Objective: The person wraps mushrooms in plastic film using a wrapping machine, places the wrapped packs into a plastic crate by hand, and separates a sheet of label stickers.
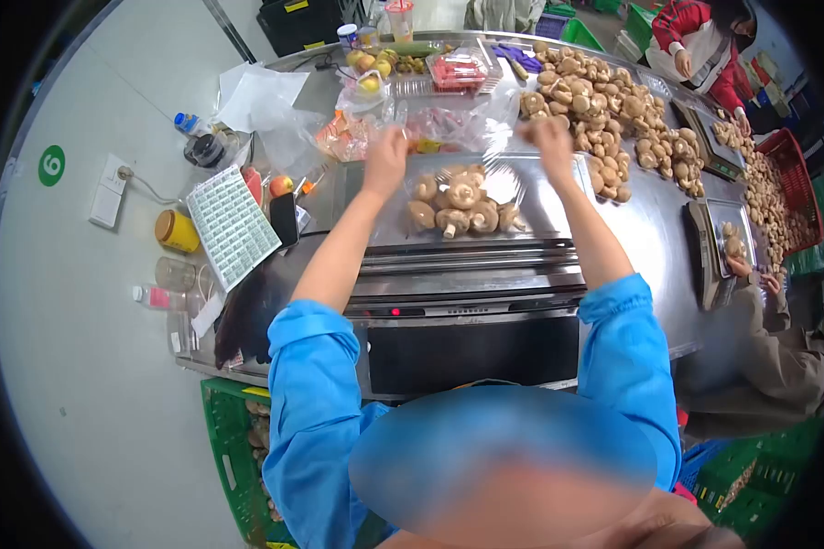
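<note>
A tray of brown mushrooms point(462, 199) under clear film sits on the metal wrapping machine point(467, 261), between my forearms. My left hand point(386, 154) is above and to the left of the mushrooms, its fingers bent together; whether it grips film I cannot make out. On the upper right, my right hand point(549, 146) is smeared by motion, close to the edge of the big mushroom pile point(604, 101). Clear film point(499, 151) shows between the hands, beyond the tray.
Stickers on a sheet point(233, 227), a phone point(284, 220), and a yellow jar point(177, 231) lie left. Fruit point(373, 64) and a red-filled clear box point(458, 69) stand behind. At right are scales point(721, 242), a red basket point(786, 188) and two other people.
</note>
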The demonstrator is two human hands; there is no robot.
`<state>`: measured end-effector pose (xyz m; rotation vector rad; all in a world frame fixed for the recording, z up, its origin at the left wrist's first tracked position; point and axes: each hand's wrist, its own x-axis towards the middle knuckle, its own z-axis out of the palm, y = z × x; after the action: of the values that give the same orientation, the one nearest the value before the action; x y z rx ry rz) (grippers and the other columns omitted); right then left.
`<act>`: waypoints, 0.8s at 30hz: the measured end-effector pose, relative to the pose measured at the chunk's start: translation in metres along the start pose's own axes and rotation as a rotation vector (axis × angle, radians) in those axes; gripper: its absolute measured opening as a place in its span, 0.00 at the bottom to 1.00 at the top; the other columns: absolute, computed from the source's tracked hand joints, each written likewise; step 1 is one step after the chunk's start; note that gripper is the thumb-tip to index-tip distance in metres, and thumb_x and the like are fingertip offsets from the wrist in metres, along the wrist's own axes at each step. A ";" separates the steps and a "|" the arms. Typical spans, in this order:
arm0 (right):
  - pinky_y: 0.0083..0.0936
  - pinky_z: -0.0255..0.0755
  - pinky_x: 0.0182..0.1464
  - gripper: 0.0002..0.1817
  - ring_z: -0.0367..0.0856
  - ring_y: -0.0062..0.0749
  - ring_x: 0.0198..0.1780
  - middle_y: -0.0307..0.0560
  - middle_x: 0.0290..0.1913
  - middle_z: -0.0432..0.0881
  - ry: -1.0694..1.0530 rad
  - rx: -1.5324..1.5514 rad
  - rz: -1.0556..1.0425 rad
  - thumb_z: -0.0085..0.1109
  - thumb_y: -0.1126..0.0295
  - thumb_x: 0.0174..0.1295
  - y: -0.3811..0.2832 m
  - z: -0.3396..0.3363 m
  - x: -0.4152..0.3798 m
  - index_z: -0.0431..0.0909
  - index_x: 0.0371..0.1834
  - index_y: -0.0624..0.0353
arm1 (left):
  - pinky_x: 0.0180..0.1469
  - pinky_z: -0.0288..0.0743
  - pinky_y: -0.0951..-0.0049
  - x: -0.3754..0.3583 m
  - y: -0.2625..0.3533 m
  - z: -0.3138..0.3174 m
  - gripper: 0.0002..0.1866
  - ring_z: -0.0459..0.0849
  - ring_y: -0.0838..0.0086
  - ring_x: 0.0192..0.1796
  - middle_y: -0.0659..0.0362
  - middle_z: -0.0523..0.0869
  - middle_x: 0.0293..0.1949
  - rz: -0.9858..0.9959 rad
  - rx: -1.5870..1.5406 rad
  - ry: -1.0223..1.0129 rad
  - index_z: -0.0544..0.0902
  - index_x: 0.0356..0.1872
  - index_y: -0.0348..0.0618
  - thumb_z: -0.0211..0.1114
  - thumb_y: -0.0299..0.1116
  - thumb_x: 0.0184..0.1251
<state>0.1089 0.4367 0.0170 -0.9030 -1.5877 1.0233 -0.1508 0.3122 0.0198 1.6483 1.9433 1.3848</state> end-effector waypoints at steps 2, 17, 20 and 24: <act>0.30 0.68 0.44 0.12 0.77 0.40 0.39 0.50 0.37 0.80 -0.308 -0.437 -0.009 0.45 0.64 0.64 0.032 0.015 -0.021 0.74 0.37 0.61 | 0.47 0.71 0.67 -0.013 -0.052 0.030 0.09 0.79 0.60 0.43 0.50 0.81 0.41 0.148 0.001 -0.105 0.76 0.39 0.41 0.49 0.29 0.64; 0.22 0.66 0.40 0.23 0.69 0.22 0.34 0.41 0.30 0.75 -0.650 -0.059 0.199 0.36 0.57 0.69 -0.062 -0.043 -0.132 0.74 0.40 0.68 | 0.39 0.70 0.79 -0.146 0.034 -0.054 0.19 0.77 0.81 0.34 0.61 0.81 0.31 -0.213 -0.364 -0.442 0.76 0.41 0.33 0.47 0.42 0.70; 0.22 0.68 0.44 0.26 0.73 0.22 0.39 0.46 0.37 0.79 -0.749 0.059 0.496 0.38 0.52 0.68 -0.089 -0.051 -0.180 0.75 0.45 0.67 | 0.38 0.71 0.78 -0.201 0.060 -0.071 0.20 0.77 0.81 0.34 0.63 0.80 0.30 -0.533 -0.715 -0.486 0.78 0.38 0.34 0.48 0.44 0.70; 0.22 0.72 0.40 0.26 0.76 0.25 0.36 0.47 0.37 0.79 -0.568 0.186 1.095 0.38 0.51 0.68 -0.034 -0.045 -0.257 0.73 0.45 0.67 | 0.29 0.70 0.81 -0.271 0.018 -0.044 0.17 0.76 0.82 0.27 0.63 0.80 0.27 -0.849 -0.575 -0.545 0.80 0.34 0.37 0.52 0.43 0.67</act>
<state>0.2071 0.1977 -0.0325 -1.4755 -1.3357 2.3079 -0.0797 0.0548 -0.0448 0.6780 1.4351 0.8833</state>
